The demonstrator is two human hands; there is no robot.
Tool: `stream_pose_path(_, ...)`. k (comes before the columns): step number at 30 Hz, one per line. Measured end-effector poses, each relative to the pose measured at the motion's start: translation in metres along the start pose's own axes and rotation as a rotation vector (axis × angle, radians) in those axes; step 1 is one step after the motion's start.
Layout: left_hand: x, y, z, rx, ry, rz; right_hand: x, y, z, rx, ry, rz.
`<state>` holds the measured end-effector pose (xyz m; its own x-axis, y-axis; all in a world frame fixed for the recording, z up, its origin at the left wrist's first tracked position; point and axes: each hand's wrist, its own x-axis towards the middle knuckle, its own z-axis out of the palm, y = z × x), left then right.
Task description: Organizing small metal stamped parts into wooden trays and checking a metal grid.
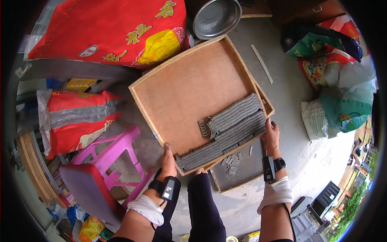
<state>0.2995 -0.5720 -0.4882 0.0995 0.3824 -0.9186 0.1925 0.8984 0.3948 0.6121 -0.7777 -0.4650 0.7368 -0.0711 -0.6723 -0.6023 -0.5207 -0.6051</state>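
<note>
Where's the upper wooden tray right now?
The upper wooden tray is mid-picture in the head view, held near its lower corners by the left hand and right hand, partly covering a lower tray.

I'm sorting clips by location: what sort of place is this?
Probably a small informal workshop or storeroom, seemingly open to the outdoors. A wooden tray holds tight rows of small grey pieces, bulky red bags sit on the left, and greenery shows at the far right.

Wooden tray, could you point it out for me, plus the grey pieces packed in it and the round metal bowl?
Wooden tray (187,90), head view: bare part of its base.
Grey pieces (233,138), head view: middle of the packed rows.
Metal bowl (217,20), head view: its inside.
</note>
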Motion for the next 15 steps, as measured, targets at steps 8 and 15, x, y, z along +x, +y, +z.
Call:
stream_pose_path(8, 0.023, 0.063, 0.015, 0.062, -0.082, 0.149, -0.038, 0.023, 0.023, 0.303, -0.359, -0.047)
stream_pose_path(15, 0.03, 0.072, -0.008, 0.525, 0.074, 0.379, -0.063, 0.02, 0.017, 0.272, -0.359, 0.062)
